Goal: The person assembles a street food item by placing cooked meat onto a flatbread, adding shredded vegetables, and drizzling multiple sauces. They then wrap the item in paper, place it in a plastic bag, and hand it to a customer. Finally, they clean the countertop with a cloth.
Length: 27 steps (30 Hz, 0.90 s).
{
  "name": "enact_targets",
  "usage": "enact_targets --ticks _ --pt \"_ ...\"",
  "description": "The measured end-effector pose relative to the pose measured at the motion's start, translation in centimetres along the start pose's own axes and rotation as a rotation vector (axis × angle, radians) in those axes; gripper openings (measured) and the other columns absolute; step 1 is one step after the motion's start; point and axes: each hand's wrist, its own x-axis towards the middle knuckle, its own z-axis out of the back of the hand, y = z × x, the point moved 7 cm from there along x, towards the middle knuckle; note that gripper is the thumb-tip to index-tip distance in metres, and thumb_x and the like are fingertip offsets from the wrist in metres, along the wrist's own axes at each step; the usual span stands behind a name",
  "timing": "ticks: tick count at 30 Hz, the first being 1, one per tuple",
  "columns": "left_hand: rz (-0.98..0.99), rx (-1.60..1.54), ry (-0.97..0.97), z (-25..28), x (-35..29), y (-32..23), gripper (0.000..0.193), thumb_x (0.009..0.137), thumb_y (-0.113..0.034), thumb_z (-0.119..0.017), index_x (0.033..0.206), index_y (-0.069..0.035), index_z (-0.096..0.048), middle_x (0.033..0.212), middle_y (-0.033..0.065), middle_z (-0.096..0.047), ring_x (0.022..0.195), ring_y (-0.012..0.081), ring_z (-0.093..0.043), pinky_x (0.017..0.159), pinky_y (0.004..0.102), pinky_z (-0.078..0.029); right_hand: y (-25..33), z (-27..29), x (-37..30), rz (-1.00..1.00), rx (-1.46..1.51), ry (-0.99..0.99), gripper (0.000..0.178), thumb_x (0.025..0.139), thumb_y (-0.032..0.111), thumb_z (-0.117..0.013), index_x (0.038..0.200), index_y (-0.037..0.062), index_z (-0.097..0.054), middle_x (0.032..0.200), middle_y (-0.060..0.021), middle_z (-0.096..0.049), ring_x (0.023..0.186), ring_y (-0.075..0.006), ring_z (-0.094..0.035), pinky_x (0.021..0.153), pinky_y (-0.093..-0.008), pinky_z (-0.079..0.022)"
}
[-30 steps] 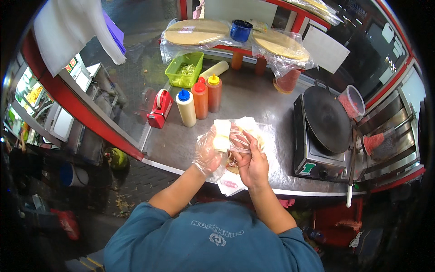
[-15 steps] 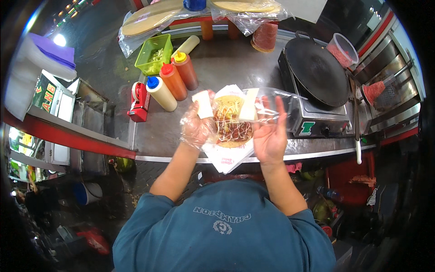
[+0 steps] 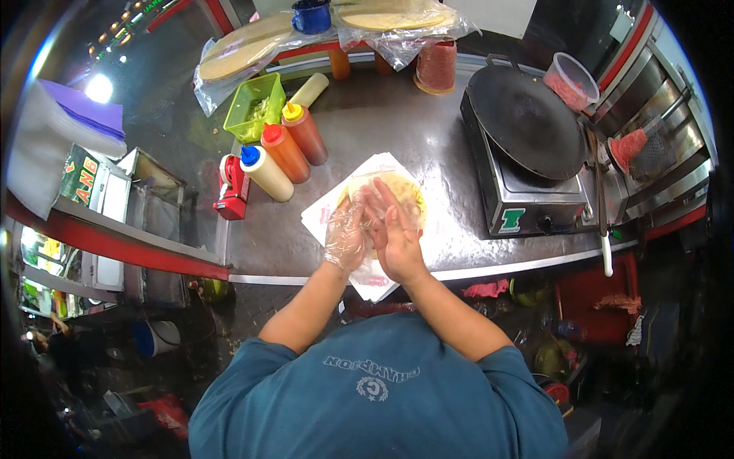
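A round, pale yellow flatbread lies on white printed paper sheets at the front of the counter. My left hand, in a clear plastic glove, rests along its left side with fingers laid on it. Close beside it, my right hand lies over the middle of the flatbread, fingers stretched out and near the left fingers. Clear plastic glints around the right fingers. The filling of the flatbread is hidden from view. Both hands look open and pressed flat rather than wrapped round anything.
Squeeze bottles with blue, red and yellow caps stand left, beside a red tape dispenser and green tub. A black griddle pan sits on a stove at right. Flatbreads in plastic lie behind.
My hands have come together over the flatbread from either side. The sauced filling seen before is covered now. Clear plastic that streamed to the right of my right hand no longer trails there.
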Motion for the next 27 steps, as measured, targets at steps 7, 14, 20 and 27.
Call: enact_targets --ticks 7,14,20,27 --pt "0.286 -0.758 0.120 -2.0 0.1 0.6 0.047 0.108 -0.021 -0.051 0.147 0.004 -0.046 0.142 0.0210 -0.059 0.131 0.0344 -0.059 0.112 0.0514 -0.049 2.5 2.3 0.0 -0.015 0.103 -0.145 0.061 0.114 0.040 -0.037 0.161 0.0023 -0.028 0.158 -0.0275 -0.042 0.146 -0.0366 -0.045 0.119 -0.0464 -0.041" --pt "-0.096 -0.100 0.215 -3.1 3.0 -2.5 0.064 0.096 -0.002 -0.058 0.155 0.007 -0.035 0.160 0.0219 -0.044 0.148 0.0337 -0.044 0.122 0.0453 -0.039 7.0 8.5 -1.3 0.235 0.290 -0.392 0.050 0.113 0.036 -0.045 0.153 0.0072 -0.040 0.147 -0.0218 -0.055 0.136 -0.0364 -0.056 0.116 -0.0503 -0.046" --pt "-0.269 1.912 0.483 -6.9 1.8 -2.1 0.071 0.102 -0.030 -0.060 0.159 0.000 -0.032 0.165 0.0204 -0.037 0.157 0.0341 -0.028 0.127 0.0510 -0.025 12.5 14.3 -8.3 0.195 0.150 -0.442 0.056 0.112 0.040 -0.045 0.156 0.0061 -0.037 0.145 -0.0239 -0.057 0.131 -0.0380 -0.060 0.109 -0.0530 -0.050" --pt "-0.164 1.404 -0.303 7.9 1.3 -6.8 0.036 0.107 -0.032 -0.052 0.128 -0.008 -0.068 0.121 0.0239 -0.071 0.117 0.0438 -0.065 0.100 0.0473 -0.052 6.3 28.3 -22.3 -0.881 -0.276 -0.214 0.027 0.101 0.009 -0.063 0.127 0.0008 -0.065 0.102 -0.0135 -0.074 0.082 -0.0223 -0.073 0.066 -0.0340 -0.062"
